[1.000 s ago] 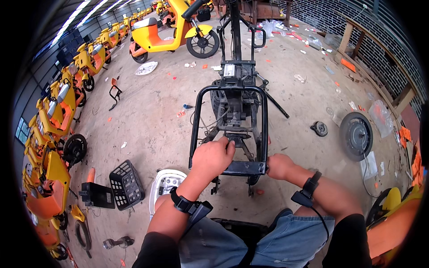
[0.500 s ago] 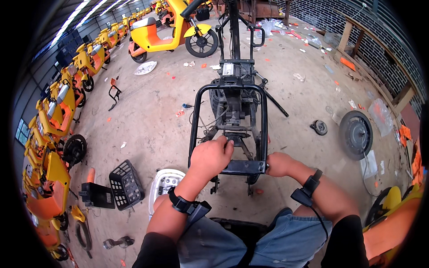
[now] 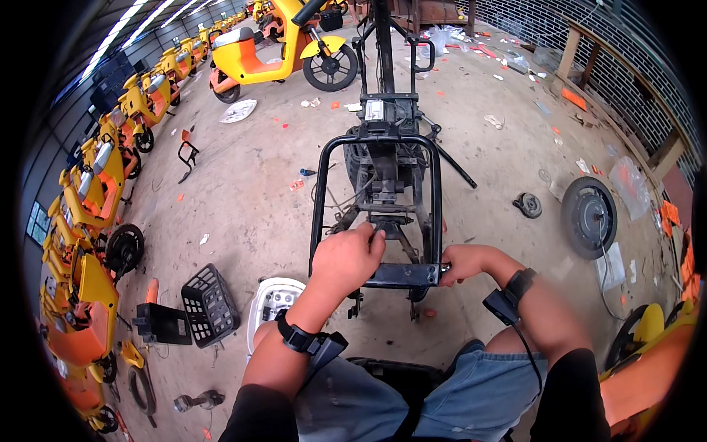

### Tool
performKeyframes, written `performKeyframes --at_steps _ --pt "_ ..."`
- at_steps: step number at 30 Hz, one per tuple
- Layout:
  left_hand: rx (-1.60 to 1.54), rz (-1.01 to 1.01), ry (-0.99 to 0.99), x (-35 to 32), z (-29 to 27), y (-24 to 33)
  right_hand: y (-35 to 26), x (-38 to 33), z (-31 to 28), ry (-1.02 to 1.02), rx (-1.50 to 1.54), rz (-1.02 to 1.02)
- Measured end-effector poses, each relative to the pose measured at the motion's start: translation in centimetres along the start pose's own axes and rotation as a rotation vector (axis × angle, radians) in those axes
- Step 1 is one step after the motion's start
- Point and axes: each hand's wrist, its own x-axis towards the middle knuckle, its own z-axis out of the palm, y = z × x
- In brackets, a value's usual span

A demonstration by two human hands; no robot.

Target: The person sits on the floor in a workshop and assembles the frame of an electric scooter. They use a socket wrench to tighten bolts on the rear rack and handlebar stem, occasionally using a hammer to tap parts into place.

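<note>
A stripped scooter frame (image 3: pixel 385 275) of black tubing stands upright in front of me, its rear loop nearest. My left hand (image 3: pixel 347 254) lies closed over the loop's lower left corner; the fingers curl down out of sight, so I cannot make out what they grip. At the right end of the crossbar, my right hand (image 3: pixel 465 264) is closed, thumb and fingers pinching a small shiny metal piece (image 3: pixel 445 269) against the tube. Whether that piece is a bolt or a tool's tip cannot be told. Thin cables (image 3: pixel 333 193) hang beside the frame's left side.
A black basket (image 3: pixel 210 306), a black box (image 3: pixel 163 324) and a white shell part (image 3: pixel 276 298) sit at left. To the right lie a wheel (image 3: pixel 589 218) and a round dark part (image 3: pixel 527 205). Yellow scooters line the left wall; another yellow scooter (image 3: pixel 272 62) stands ahead.
My right hand has shifted slightly and turned, its fingers now showing around a shiny metal piece at the bar's end. The right forearm has moved a little. My left hand stays in place.
</note>
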Motion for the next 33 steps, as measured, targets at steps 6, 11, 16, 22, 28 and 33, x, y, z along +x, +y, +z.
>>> performKeyframes --at_steps 6,11,16,22,28,33 --pt "-0.023 -0.044 -0.023 0.0 -0.1 0.0 -1.2 -0.3 0.3 -0.003 0.097 0.073" --pt "-0.023 -0.055 -0.013 -0.2 0.0 -0.3 -2.9 0.2 0.6 0.024 -0.119 0.175" --pt "-0.013 -0.031 0.008 0.1 0.3 -0.1 0.5 1.7 2.4 0.291 -0.376 0.008" --pt "-0.006 -0.055 -0.002 -0.2 0.1 -0.3 -3.0 -0.3 3.2 0.375 -0.467 0.14" --pt "0.013 -0.056 0.003 -0.2 0.1 -0.1 -3.2 -0.8 4.2 0.491 -0.535 0.148" --pt "0.044 -0.027 -0.001 -0.1 -0.1 0.0 -2.9 -0.7 5.1 0.624 -0.557 0.158"
